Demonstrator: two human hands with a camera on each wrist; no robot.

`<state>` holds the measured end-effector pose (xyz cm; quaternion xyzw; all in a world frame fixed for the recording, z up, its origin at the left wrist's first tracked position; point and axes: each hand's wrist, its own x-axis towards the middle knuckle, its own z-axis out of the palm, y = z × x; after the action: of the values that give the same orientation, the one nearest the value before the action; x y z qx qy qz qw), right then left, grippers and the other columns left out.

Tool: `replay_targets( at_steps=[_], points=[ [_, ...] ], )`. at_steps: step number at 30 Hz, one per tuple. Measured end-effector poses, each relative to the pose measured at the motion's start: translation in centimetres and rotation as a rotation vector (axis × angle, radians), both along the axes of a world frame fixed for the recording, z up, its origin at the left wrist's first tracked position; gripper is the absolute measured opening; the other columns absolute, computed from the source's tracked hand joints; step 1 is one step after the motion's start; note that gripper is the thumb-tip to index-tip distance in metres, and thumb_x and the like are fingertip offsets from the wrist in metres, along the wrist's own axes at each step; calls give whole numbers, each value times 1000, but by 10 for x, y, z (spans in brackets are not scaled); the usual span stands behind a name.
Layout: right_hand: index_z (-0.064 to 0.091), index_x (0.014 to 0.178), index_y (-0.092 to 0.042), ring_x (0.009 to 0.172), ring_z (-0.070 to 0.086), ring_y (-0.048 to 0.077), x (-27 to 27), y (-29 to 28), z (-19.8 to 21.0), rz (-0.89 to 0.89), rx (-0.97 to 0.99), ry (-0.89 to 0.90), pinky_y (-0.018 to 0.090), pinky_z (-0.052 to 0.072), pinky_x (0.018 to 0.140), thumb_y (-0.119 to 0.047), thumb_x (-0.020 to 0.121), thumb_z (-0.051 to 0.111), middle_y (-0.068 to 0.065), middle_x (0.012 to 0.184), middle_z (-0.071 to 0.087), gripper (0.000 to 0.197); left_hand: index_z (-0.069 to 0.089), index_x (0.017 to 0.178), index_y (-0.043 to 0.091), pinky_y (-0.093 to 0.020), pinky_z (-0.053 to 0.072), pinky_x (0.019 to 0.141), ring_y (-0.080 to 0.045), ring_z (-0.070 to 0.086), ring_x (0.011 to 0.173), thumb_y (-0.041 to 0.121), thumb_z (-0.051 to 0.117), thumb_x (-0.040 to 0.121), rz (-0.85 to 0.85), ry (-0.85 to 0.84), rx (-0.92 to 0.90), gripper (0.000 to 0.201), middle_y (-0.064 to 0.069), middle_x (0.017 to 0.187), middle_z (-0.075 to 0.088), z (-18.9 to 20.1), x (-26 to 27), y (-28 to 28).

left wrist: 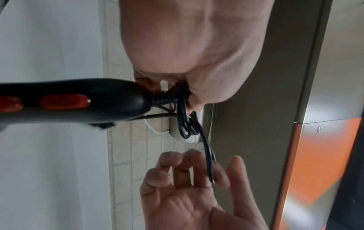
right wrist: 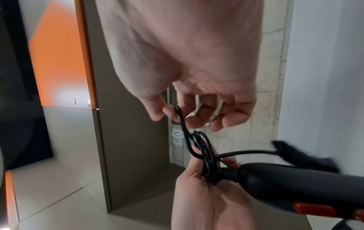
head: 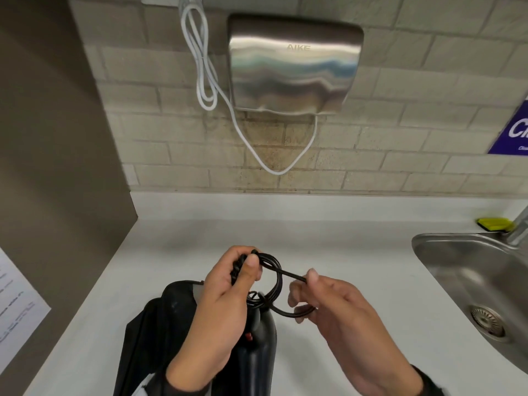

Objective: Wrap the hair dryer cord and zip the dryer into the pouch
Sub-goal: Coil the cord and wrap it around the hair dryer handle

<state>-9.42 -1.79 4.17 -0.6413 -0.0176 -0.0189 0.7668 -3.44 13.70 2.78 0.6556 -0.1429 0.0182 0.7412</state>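
From the head view, the left hand point(head: 225, 292) squeezes loops of thin black cord point(head: 271, 277) at the handle end of the black plastic hair dryer point(head: 257, 347), so they stay put. The right hand point(head: 334, 312) pinches one loop, pulling it right. A black cloth pouch point(head: 148, 332) lies on the near white counter point(head: 343, 252), left.

The left wrist view shows red buttons point(left wrist: 65, 102).

The right wrist view shows the thumb and finger point(right wrist: 157, 112) pinching.

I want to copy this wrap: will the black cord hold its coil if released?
Probably not: the cord looks springy, its loops held only by the left hand. The strand pinched by the right hand bends easily, so likely floppy.
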Motion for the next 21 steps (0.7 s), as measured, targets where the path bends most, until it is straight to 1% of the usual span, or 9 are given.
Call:
replay_targets(
  at_steps=[2, 4, 7, 8, 10, 12, 15, 18, 21],
  points=[
    [63, 64, -16, 82, 56, 24, -3, -4, 2, 66, 62, -36, 25, 47, 72, -53, 71, 76, 2, 69, 61, 40, 65, 88, 20, -11, 41, 70, -5, 51, 72, 35, 51, 94, 17, -13, 4, 21, 12, 69, 53, -1, 2, 0],
    [63, 69, -14, 84, 65, 29, -6, -9, 0, 126, 200, -58, 26, 51, 76, -42, 69, 83, -1, 59, 60, 34, 65, 89, 22, -14, 43, 72, -5, 53, 72, 36, 51, 93, 33, -29, 6, 21, 12, 69, 55, -2, 4, 0],
    [65, 93, 1, 61, 64, 28, -8, -17, -7, 206, 468, -63, 41, 54, 85, -25, 76, 83, -3, 53, 42, 36, 65, 91, 27, -13, 45, 73, -4, 57, 74, 38, 49, 92, 46, -40, 18, 20, 11, 72, 61, -3, 3, 0],
    [62, 105, 5, 60, 62, 26, -8, -19, -10, 251, 574, -75, 47, 51, 91, -18, 86, 74, 1, 59, 37, 32, 65, 93, 27, -13, 45, 74, -2, 58, 76, 38, 49, 92, 47, -40, 25, 19, 12, 74, 63, -3, 2, -1],
    [46, 125, 10, 72, 62, 28, -7, -17, -11, 265, 723, -108, 56, 40, 102, -6, 104, 40, 8, 73, 33, 27, 64, 97, 26, -13, 45, 75, 0, 60, 78, 37, 48, 94, 56, -41, 36, 20, 12, 78, 67, -4, 0, -3],
    [37, 133, 10, 81, 61, 31, -10, -14, -10, 161, 774, -87, 59, 34, 104, -6, 109, 20, 10, 80, 31, 34, 63, 100, 26, -17, 47, 78, -2, 62, 81, 35, 48, 96, 61, -47, 50, 18, 10, 84, 69, -4, -2, -5],
    [40, 133, 5, 85, 59, 32, -10, -6, -5, 162, 863, -80, 55, 34, 103, -16, 110, 14, 11, 81, 33, 41, 62, 99, 30, -13, 47, 79, -2, 62, 85, 36, 47, 96, 51, -76, 68, 17, 11, 88, 70, -3, -6, -8],
    [47, 127, 2, 78, 56, 25, -8, 3, 11, 156, 918, -92, 46, 39, 96, -24, 110, 17, 8, 79, 36, 44, 62, 101, 26, -7, 46, 75, -3, 63, 84, 36, 47, 94, 34, -94, 63, 19, 10, 90, 70, -2, -10, -12],
    [44, 121, -3, 65, 37, 16, -8, 6, 29, 243, 979, -86, 31, 46, 71, -29, 109, 23, 2, 79, 30, 36, 62, 100, 23, -7, 47, 69, -4, 63, 77, 32, 47, 95, 20, -102, 50, 18, 5, 90, 70, 0, -13, -14]
  ],
)
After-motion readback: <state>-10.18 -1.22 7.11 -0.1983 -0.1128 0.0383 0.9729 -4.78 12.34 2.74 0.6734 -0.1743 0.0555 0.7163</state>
